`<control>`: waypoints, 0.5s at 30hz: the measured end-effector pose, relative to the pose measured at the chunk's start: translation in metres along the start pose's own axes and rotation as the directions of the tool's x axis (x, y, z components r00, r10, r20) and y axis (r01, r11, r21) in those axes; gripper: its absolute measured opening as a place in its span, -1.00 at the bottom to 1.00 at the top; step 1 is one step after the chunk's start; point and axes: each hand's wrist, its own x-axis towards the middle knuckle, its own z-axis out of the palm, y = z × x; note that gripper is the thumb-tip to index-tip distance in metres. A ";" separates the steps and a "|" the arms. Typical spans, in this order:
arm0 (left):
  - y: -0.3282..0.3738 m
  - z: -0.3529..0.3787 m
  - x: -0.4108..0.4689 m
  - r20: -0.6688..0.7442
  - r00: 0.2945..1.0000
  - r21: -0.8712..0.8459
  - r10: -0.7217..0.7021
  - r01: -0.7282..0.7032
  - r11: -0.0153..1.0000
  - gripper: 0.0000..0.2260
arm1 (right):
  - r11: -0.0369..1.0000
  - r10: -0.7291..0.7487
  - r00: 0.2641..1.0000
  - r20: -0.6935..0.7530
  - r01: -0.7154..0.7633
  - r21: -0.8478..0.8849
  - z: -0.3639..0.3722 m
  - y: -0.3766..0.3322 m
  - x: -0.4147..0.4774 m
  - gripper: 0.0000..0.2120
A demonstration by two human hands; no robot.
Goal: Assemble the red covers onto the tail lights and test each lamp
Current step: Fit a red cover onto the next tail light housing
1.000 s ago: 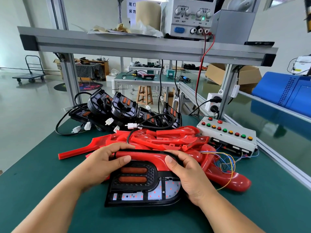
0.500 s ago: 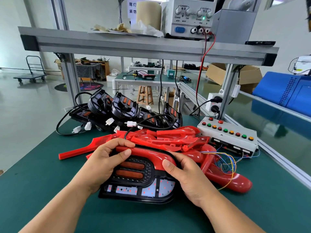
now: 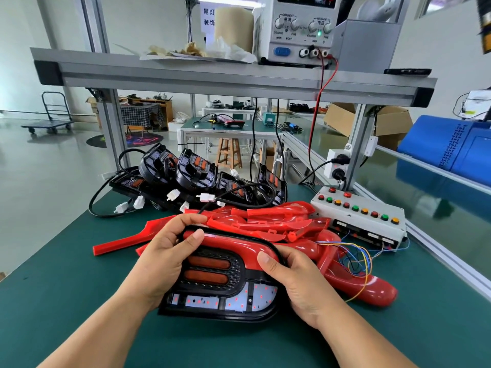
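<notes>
At the back left of the green bench mat (image 3: 66,288) lies a cluster of black tail lights (image 3: 191,173), their cables looping over the mat and ending in white connectors (image 3: 173,194). In front of them the left hand (image 3: 166,251) grips the upper left corner of one tail light (image 3: 220,282): its fingers are curled over the top edge and its thumb is pressed flat on the left end of the red cover (image 3: 233,247) that sits along the lamp's upper rim. The lamp is held between both hands near the front middle of the mat, tilted with its face toward the camera. Two orange bars and a pale panel dotted with red points show below the cover, and whether the lower edge touches the mat cannot be told. The right hand (image 3: 300,282) clasps the lamp's right side, thumb lying on the cover's right end and fingers wrapped out of sight behind the housing. Just behind and to the right of the hands is a heap of loose red covers (image 3: 265,221). Coloured wires (image 3: 356,256) run over it to a switch box (image 3: 358,216) with rows of red, green and yellow buttons. Above, on the shelf (image 3: 212,75), stands a power supply (image 3: 300,27).
</notes>
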 end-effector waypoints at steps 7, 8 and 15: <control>-0.003 0.000 0.002 -0.003 1.000 -0.045 -0.016 0.016 0.999 -0.77 | 0.990 0.062 0.998 -0.010 -0.061 0.129 0.000 0.002 0.001 -0.42; -0.003 0.000 0.002 0.000 1.000 -0.046 -0.022 0.022 0.999 -0.78 | 0.988 0.064 0.998 -0.015 -0.061 0.142 0.001 0.001 0.001 -0.41; -0.004 0.003 0.002 0.009 0.998 -0.076 -0.057 0.058 0.995 -0.83 | 0.984 0.075 0.997 -0.017 -0.072 0.165 -0.001 -0.001 0.002 -0.47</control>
